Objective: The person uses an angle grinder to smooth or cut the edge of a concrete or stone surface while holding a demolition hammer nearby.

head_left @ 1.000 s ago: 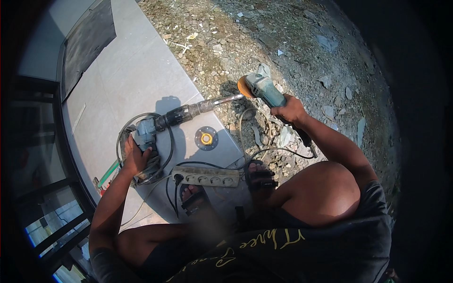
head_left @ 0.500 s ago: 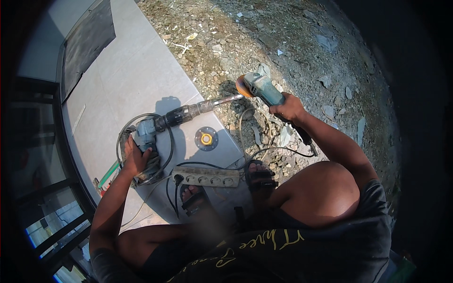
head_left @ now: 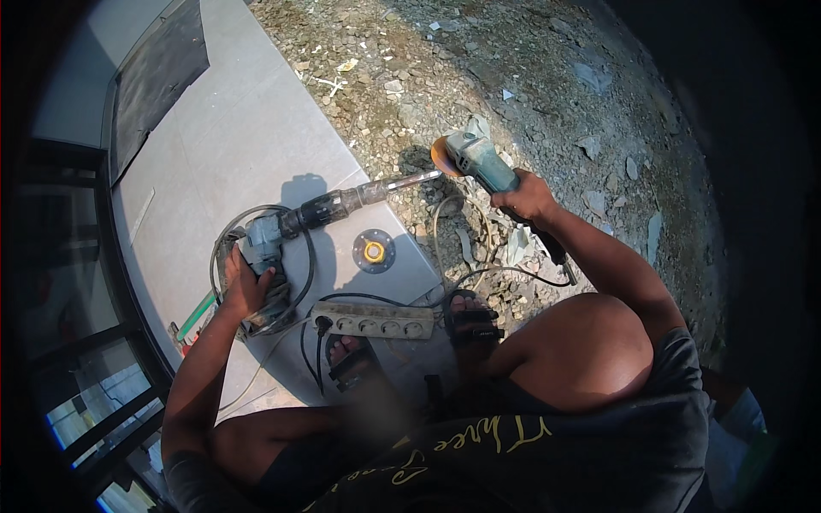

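My left hand (head_left: pixel 246 286) grips the body of a grey and black demolition hammer (head_left: pixel 267 235), which lies on the tiled slab. Its long metal chisel bit (head_left: pixel 412 180) sticks out past the slab edge over the rubble. In my right hand (head_left: pixel 528 197) is a green angle grinder (head_left: pixel 489 164), fingers wrapped round its body. The grinder's orange-brown disc (head_left: pixel 442 157) is right at the chisel's tip; whether the two touch I cannot tell. No sparks show.
A power strip (head_left: pixel 373 321) with a black plug lies before my sandalled feet, cables looping around it. Beyond it sits a round metal flange (head_left: pixel 375 251) with a yellow centre. Broken stone (head_left: pixel 547 94) covers the ground at the right. A dark-framed glass door (head_left: pixel 103 333) stands left.
The grinder and my right hand have shifted very slightly to the right. A dark and bluish shape has come into the lower right edge. My left hand and the hammer stay put.
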A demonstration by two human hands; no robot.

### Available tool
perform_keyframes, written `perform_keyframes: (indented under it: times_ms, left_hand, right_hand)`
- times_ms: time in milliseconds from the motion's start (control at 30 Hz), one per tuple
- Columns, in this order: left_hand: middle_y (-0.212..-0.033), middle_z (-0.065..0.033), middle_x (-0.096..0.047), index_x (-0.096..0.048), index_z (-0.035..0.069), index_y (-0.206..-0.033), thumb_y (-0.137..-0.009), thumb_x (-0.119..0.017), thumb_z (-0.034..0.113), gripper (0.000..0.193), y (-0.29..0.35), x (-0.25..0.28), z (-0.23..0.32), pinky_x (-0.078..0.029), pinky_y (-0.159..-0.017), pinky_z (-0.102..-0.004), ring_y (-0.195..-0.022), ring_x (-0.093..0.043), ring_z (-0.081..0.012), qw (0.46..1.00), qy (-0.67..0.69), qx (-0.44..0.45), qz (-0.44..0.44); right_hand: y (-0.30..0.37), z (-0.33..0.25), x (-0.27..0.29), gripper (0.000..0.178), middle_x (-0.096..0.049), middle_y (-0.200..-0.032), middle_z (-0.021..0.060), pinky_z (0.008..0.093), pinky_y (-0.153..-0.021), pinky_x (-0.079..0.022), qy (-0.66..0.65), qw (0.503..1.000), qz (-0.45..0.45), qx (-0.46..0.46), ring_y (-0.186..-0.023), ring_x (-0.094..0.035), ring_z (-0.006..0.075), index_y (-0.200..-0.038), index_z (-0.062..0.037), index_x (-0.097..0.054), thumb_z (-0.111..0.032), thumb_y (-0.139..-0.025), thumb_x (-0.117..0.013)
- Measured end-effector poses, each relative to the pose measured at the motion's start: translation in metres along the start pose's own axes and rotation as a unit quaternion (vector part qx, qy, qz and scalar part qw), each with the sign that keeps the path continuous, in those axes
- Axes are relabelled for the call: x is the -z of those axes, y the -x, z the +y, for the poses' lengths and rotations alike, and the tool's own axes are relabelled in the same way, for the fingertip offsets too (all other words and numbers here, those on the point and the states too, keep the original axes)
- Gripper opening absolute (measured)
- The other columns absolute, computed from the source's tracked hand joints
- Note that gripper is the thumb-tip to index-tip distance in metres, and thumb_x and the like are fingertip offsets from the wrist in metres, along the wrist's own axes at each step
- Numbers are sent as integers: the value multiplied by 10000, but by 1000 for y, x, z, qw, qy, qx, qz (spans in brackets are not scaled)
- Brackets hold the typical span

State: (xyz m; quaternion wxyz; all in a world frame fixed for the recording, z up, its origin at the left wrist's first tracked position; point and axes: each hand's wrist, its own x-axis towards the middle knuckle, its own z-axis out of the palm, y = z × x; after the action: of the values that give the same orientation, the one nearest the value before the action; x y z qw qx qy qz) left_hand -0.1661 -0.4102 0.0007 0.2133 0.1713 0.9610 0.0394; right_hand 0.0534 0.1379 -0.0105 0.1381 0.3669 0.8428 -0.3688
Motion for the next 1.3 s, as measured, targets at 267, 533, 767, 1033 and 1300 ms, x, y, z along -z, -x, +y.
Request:
perform_keyframes:
  times_ms: [267,533,767,1033,1300]
  left_hand:
    - [-1524,-365,-252,-62,-125,-1573,-927,-732,386,1062,0,0,3,-255,-1214,-508,-1424,-297,-517,1000,9,9,-10]
    - [-1517,-364,-278,-98,-105,-1571,-780,-854,445,1225,12,-1,18,-375,-1158,-514,-1371,-414,-519,998,16,13,55]
    - [-1447,-366,-425,-265,-88,-1482,-632,-939,420,1198,-5,24,43,-465,-1101,-490,-1296,-530,-498,982,53,178,-17]
    - [-1440,-363,-416,-244,-58,-1506,-681,-913,428,1168,-2,9,20,-463,-1095,-493,-1295,-522,-506,993,7,119,17]
    - [-1450,-316,-369,-230,-109,-1501,-708,-888,611,1257,117,-11,-26,-378,-1135,-483,-1378,-424,-412,964,133,195,123]
  right_hand:
    - [3,7,-2,799,-749,-1044,237,398,-868,-569,-5,1000,-4,8,-951,-739,336,-1259,41,-660,-449,-644,-807]
    - [2,30,0,717,-753,-1017,214,390,-851,-567,-57,998,12,-22,-908,-739,310,-1215,41,-669,-390,-666,-831]
    - [24,56,-4,673,-751,-973,179,363,-808,-563,-181,981,32,-62,-870,-729,254,-1208,44,-666,-325,-678,-856]
    - [59,62,-3,635,-728,-980,134,326,-738,-550,-232,971,21,-57,-811,-689,199,-1238,46,-639,-254,-717,-845]
    - [93,64,-23,467,-674,-885,68,317,-665,-515,-355,931,4,-79,-733,-629,152,-1176,28,-629,-173,-783,-781]
